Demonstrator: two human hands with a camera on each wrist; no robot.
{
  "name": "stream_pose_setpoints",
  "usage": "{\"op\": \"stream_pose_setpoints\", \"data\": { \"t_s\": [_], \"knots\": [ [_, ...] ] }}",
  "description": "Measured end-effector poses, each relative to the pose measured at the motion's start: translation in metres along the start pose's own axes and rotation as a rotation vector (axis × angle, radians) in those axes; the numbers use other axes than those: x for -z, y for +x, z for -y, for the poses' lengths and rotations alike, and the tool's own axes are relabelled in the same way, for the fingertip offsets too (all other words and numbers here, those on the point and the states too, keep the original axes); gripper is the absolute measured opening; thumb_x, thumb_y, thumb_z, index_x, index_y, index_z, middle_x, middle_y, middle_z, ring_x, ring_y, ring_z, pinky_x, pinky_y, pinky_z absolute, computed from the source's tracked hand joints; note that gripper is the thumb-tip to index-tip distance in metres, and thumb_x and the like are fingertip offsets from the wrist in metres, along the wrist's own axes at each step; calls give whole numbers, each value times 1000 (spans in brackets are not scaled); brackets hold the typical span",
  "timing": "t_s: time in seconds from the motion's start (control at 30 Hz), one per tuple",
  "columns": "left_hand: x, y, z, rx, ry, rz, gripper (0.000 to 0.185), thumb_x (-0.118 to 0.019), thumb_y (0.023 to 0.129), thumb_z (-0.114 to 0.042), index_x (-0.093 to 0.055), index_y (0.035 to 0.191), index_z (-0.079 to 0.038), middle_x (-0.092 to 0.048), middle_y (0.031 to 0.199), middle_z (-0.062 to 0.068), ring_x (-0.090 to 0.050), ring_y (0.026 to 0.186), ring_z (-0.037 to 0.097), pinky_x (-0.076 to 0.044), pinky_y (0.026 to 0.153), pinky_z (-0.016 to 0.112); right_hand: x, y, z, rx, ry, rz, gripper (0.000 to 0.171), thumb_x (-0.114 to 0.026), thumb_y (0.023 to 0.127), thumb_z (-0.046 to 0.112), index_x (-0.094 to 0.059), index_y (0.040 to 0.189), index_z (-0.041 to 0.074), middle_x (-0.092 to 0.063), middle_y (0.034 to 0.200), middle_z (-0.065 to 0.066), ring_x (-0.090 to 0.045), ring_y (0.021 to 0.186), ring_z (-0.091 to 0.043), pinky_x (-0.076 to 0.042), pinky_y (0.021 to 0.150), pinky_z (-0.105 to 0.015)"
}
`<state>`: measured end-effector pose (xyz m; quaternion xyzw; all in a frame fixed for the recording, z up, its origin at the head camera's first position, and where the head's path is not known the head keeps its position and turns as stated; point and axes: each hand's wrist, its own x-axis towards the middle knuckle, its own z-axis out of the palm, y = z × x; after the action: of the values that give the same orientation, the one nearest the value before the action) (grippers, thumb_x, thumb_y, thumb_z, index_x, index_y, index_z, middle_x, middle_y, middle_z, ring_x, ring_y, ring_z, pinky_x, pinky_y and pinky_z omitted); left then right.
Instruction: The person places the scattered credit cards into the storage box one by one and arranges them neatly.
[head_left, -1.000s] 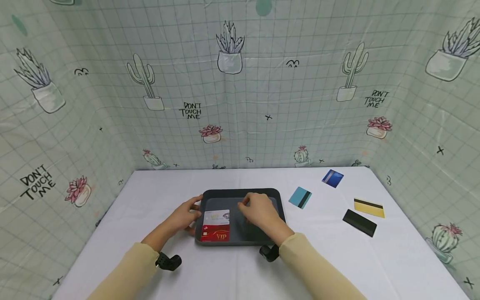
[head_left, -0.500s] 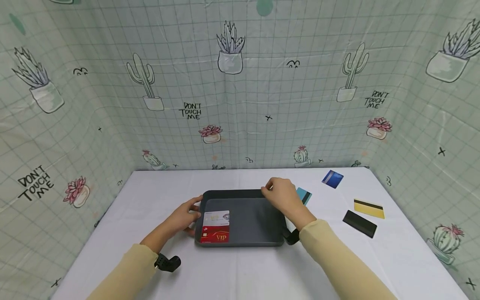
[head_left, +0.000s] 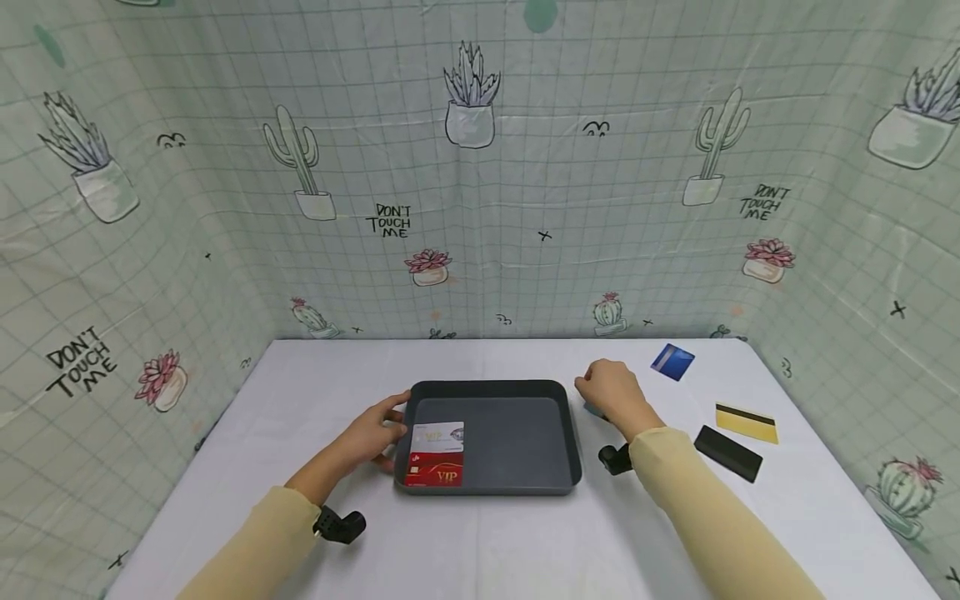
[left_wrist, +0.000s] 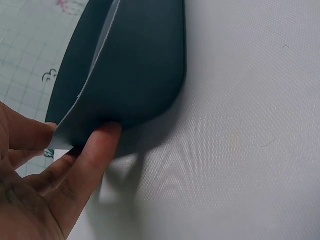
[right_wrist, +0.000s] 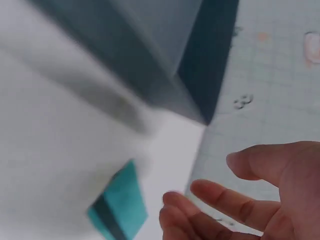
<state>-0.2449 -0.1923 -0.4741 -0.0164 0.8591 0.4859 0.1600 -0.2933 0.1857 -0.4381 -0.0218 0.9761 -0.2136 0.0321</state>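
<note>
A dark grey rectangular tray (head_left: 517, 442) sits on the white table, a white VIP card (head_left: 438, 433) and a red VIP card (head_left: 435, 470) one behind the other in its left part. My left hand (head_left: 371, 433) touches the tray's left side; in the left wrist view the thumb (left_wrist: 102, 145) presses the outer wall and another fingertip meets the rim. My right hand (head_left: 615, 390) is over the teal card (head_left: 595, 409), mostly hiding it from the head view. Between its thumb and fingers there is a gap with nothing in it, while the teal card (right_wrist: 122, 202) lies below.
To the right lie a blue card (head_left: 673, 362), a yellow card with a black stripe (head_left: 747, 423) and a black card (head_left: 727, 454). A cloth printed with cacti (head_left: 480, 208) hangs around the back and sides of the table.
My right hand has moved right, from over the tray, across its far right corner, to over the teal card. The left hand has stayed at the tray's left side.
</note>
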Motion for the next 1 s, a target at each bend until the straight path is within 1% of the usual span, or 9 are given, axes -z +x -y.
{"op": "stream_pose_setpoints", "data": {
  "t_s": [0.07,0.13,0.2,0.3,0.43,0.53,0.63,0.8,1.0],
  "knots": [
    [0,0,0,2,6,0,65,-54,102,-3,-32,162,-12,-48,149,27,-60,105,31,-61,57,35,-4,0,-5,-19,-36,9,31,-55,94,21,-73,100,-4,-72,95,-22,-67,86,-37,-57,76,-46],
    [-1,0,0,5,12,-1,65,-54,102,-3,-32,162,-12,-48,149,27,-60,104,31,-61,56,35,-9,-1,-9,-39,-73,19,47,-53,94,23,-66,127,-8,-69,122,-31,-64,109,-49,-55,92,-57],
    [-1,0,0,7,17,-5,65,-54,102,-3,-33,162,-12,-49,149,26,-61,104,30,-61,56,35,-14,0,-13,-42,-115,19,58,-52,94,24,-56,141,-10,-60,135,-35,-57,120,-57,-50,99,-64],
    [-1,0,0,2,21,-6,65,-55,101,-3,-32,162,-11,-49,148,27,-61,103,30,-61,56,35,-21,0,-18,-57,-154,19,52,-54,92,26,-64,130,-10,-64,125,-37,-58,111,-57,-51,92,-64],
    [-1,0,1,4,18,-8,65,-55,101,-3,-33,162,-12,-49,149,26,-61,102,29,-61,56,35,-27,1,-25,-67,-168,12,36,-59,91,25,-70,96,-9,-70,100,-31,-63,95,-51,-53,82,-61],
    [0,-1,1,6,19,-5,65,-55,102,-3,-32,162,-11,-48,149,26,-62,102,29,-61,56,35,-30,1,-30,-70,-173,-4,30,-63,90,22,-69,88,-8,-70,95,-30,-64,92,-51,-55,79,-62],
    [0,-1,1,5,18,-3,65,-54,102,-3,-32,162,-11,-48,149,26,-61,103,30,-61,57,35,-31,0,-34,-74,-154,-34,28,-65,88,16,-67,96,-11,-67,99,-33,-64,95,-54,-56,79,-63],
    [0,0,2,5,17,-3,65,-54,102,-3,-32,162,-12,-48,148,26,-61,104,30,-62,57,35,-31,-1,-39,-102,-113,-54,44,-65,88,14,-55,117,-18,-60,110,-42,-59,104,-58,-54,86,-65],
    [0,-1,0,6,21,1,65,-53,102,-3,-31,163,-11,-48,149,27,-60,105,31,-62,57,35,-26,-2,-44,-127,-116,-24,43,-67,88,16,-56,116,-16,-62,109,-39,-61,102,-56,-55,86,-63]
  ]
}}
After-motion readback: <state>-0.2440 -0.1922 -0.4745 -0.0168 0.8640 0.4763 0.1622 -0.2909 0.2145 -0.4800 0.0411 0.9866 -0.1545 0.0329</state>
